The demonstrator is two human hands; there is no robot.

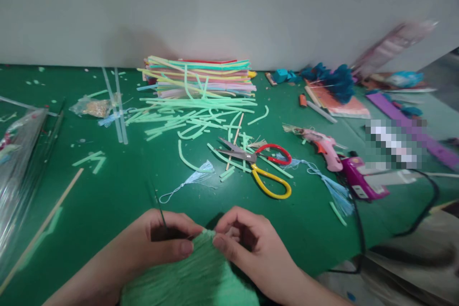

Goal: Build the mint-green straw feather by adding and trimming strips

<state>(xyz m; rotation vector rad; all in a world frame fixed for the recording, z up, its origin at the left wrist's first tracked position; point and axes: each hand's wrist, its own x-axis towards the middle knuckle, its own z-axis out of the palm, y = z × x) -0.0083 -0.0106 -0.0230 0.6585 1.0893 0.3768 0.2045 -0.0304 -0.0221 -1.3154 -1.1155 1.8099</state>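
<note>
A green, finely creased piece of cloth-like material [190,277] hangs at the bottom edge of the view, its top gathered to a narrow tip. My left hand [158,241] pinches this tip from the left between thumb and index finger. A thin dark rod [159,208] also sticks up out of the left hand. From the other side, my right hand [247,241] closes thumb and fingers on the same gathered tip. Beyond the hands lie scissors [251,157] with one red and one yellow handle, blades parted, and a light blue tassel [197,174].
Light green pipe cleaners [201,110] lie scattered before a multicoloured bundle [201,76] at the wall. To the right rest a pink glue gun [322,146], a purple device [362,179] with a black cable, and blue tassels [333,189]. Wooden sticks [46,222] and clear plastic wrapping [17,172] are left.
</note>
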